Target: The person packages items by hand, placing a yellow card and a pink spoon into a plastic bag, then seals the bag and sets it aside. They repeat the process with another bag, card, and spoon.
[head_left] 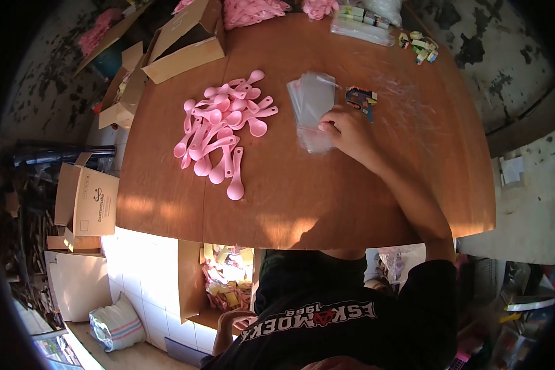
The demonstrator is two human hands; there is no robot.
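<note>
My right hand [349, 131] reaches over the tabletop, thumb and fingertips pinched at the right edge of a fanned stack of clear plastic bags [313, 102]. Just beyond that hand lies a small pile of dark printed labels [361, 100]. To the left of the bags is a loose heap of pink plastic spoons [219, 123]. Down below the table's near edge, my left hand [236, 320] is beside my shirt, at an open carton [191, 280] holding pink and yellow packed items. Its fingers look loosely apart, with nothing visible in them.
Brown wooden table [277, 203] with cardboard boxes [188, 46] at its far left. Pink bundles [253, 12] and packs of clear film [364, 28] lie along the far edge. Small yellow labels [420, 48] sit at far right. A white sack [117, 324] stands on the floor.
</note>
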